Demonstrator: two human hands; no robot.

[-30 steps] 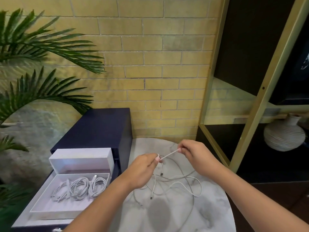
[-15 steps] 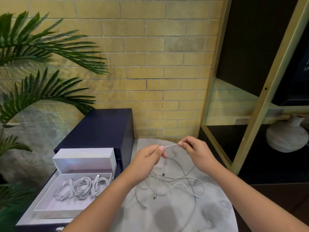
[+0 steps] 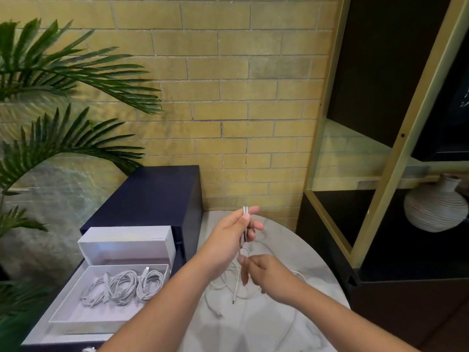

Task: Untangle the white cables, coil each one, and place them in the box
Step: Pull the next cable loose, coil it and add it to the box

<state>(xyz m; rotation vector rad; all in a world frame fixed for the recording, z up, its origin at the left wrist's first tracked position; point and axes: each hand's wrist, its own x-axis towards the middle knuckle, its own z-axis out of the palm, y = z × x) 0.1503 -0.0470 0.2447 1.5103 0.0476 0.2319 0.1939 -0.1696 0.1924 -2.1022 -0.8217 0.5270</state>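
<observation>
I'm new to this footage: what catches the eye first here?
Two hands at centre above the marble table: the left hand holds folded white cable up, the right hand pinches it below. To their left, an open white box holds three coiled cables.

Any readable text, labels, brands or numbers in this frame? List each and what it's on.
No legible text anywhere.
white box: plain, no print visible.
dark panel in the shelf unit: faint white marks at the frame's right edge, cut off and too blurred to read.
</observation>
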